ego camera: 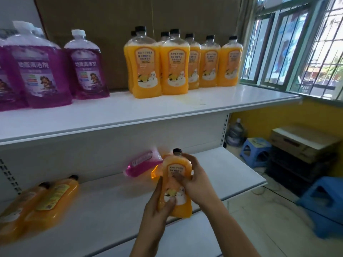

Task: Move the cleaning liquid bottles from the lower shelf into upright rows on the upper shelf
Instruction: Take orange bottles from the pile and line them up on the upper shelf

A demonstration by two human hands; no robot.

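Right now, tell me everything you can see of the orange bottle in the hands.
The orange bottle is clear plastic full of orange liquid, with a black screw cap and a cream front label of printed text and pictures. It is held roughly upright above the lower shelf; the left hand grips its lower part, the right hand its side.

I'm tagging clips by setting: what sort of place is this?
Likely a small shop or stockroom: white retail shelving with rows of orange bottles and purple bottles, plus cardboard boxes on the floor.
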